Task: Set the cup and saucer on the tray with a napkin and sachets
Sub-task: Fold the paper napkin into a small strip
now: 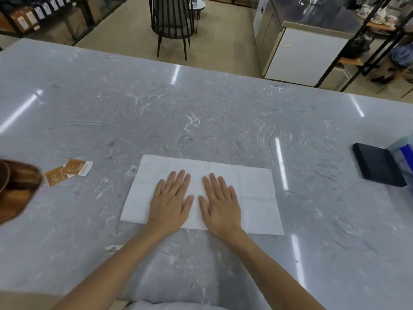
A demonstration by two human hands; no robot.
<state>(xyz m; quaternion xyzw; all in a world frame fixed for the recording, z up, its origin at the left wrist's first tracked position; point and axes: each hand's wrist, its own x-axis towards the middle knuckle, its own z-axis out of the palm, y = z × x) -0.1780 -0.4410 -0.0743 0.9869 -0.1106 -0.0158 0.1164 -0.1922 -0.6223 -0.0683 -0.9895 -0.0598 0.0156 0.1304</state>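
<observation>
A white paper napkin [250, 193] lies spread flat on the grey marble counter [201, 113]. My left hand [171, 201] and my right hand [220, 203] press on its middle, side by side, palms down with fingers straight. Brown and white sachets [67, 172] lie on the counter to the left of the napkin. At the left edge of the view is part of a brown wooden tray [17, 189]. No cup or saucer is in view.
A flat black box [377, 167] sits at the right of the counter, with a blurred blue and clear pack [404, 153] beside it. Beyond the far edge stand a black chair [172, 23], shelves and a white cabinet [301, 54].
</observation>
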